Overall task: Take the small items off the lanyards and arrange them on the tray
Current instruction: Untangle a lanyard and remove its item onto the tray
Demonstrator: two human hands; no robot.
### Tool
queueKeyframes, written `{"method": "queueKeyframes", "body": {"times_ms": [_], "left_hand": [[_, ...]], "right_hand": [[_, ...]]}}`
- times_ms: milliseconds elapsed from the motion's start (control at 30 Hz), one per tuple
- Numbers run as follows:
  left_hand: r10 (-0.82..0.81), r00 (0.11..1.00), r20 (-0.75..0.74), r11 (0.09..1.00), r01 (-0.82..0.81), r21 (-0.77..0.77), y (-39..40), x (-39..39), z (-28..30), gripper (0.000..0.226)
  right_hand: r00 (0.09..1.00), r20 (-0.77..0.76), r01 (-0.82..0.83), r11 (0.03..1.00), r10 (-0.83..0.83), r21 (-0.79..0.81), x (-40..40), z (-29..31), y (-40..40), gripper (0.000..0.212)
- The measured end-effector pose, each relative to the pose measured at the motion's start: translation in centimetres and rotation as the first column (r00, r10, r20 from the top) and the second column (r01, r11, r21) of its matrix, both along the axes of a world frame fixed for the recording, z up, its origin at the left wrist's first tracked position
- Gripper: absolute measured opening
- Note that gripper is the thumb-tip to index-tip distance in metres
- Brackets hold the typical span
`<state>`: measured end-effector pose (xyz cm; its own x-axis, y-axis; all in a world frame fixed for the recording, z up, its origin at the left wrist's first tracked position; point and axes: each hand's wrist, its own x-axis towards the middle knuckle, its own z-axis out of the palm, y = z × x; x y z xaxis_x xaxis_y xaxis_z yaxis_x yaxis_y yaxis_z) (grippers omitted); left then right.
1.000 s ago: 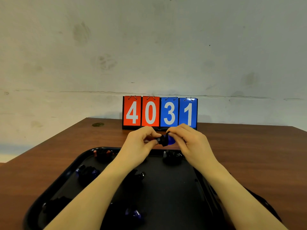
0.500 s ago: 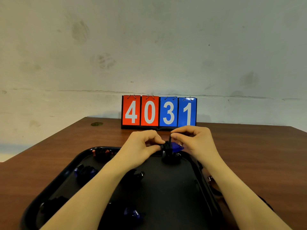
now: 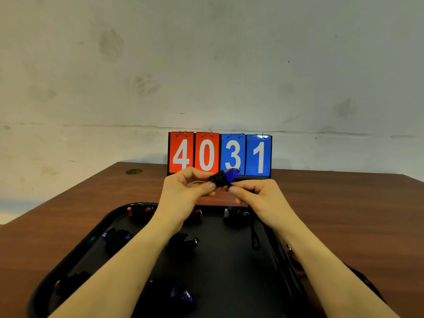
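Lifting since the earlier views, your left hand and right hand now hold the blue item above the far rim of the tray, in front of the score cards, where before it sat lower, just over the tray's far edge. Both hands pinch the black lanyard bundle at fingertip level; your left fingers and right fingers close on the cord, not on the blue item. A cord loop hangs over the tray's right side. Judged from this, detachment is under way, not finished. The blue item's long axis runs roughly left to right, tilted, its free end pointing up toward the far right corner of the tabletop.
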<state>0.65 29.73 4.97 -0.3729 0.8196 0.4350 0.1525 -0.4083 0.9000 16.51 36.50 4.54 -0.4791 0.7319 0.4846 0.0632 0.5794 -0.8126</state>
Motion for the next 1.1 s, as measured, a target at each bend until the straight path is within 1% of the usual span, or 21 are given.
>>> {"method": "queueKeyframes", "body": {"times_ms": [133, 233, 367, 433, 500, 567, 633, 700, 867, 1000, 1100], "left_hand": [[0.071, 0.997, -0.008, 0.997, -0.071, -0.020, 0.3, -0.1, -0.1, 0.018], [0.135, 0.991, -0.013, 0.991, -0.135, -0.011, 0.3, -0.2, -0.1, 0.019], [0.225, 0.970, -0.089, 0.973, -0.228, -0.026, 0.5, -0.4, -0.2, 0.023], [0.247, 0.964, -0.102, 0.968, -0.250, -0.026, 0.6, -0.5, -0.2, 0.024], [0.255, 0.962, -0.101, 0.966, -0.259, -0.022, 0.6, -0.6, -0.2, 0.024], [0.261, 0.958, -0.115, 0.964, -0.265, -0.024, 0.6, -0.7, -0.3, 0.025], [0.260, 0.955, -0.146, 0.964, -0.266, -0.025, 0.7, -0.8, -0.4, 0.025], [0.246, 0.952, -0.181, 0.966, -0.256, -0.031, 0.8, -0.7, -0.4, 0.023], [0.212, 0.898, -0.385, 0.973, -0.231, -0.004, 0.8, -0.7, -0.6, 0.022], [0.180, 0.834, -0.521, 0.981, -0.191, 0.035, 0.6, -0.5, -0.8, 0.020], [0.146, 0.809, -0.569, 0.988, -0.144, 0.048, 0.6, -0.4, -0.9, 0.018]], "right_hand": [[0.996, 0.093, -0.019, 0.999, 0.017, 0.026, 0.0, 0.1, -0.1, 0.016], [0.987, 0.151, -0.056, 0.998, 0.055, 0.005, 0.0, 0.2, -0.3, 0.013], [0.980, 0.165, -0.114, 0.994, 0.111, 0.006, 0.2, 0.7, -0.6, 0.014], [0.978, 0.166, -0.126, 0.992, 0.122, 0.013, 0.3, 0.9, -0.7, 0.014], [0.979, 0.193, -0.085, 0.993, 0.067, 0.087, 0.3, 0.8, -0.5, 0.016], [0.974, 0.222, -0.004, 0.967, -0.055, 0.254, 0.1, 0.4, -0.1, 0.016], [0.965, 0.219, 0.037, 0.900, -0.145, 0.434, -0.1, 0.0, 0.3, 0.017], [0.953, 0.216, 0.061, 0.834, -0.212, 0.549, -0.2, -0.3, 0.6, 0.019], [0.950, 0.175, 0.094, 0.775, -0.257, 0.625, -0.1, -0.6, 0.5, 0.021], [0.951, 0.155, 0.132, 0.802, -0.269, 0.582, 0.0, -0.6, 0.8, 0.022], [0.954, 0.122, 0.162, 0.811, -0.275, 0.562, -0.1, -0.6, 1.1, 0.019]]}}
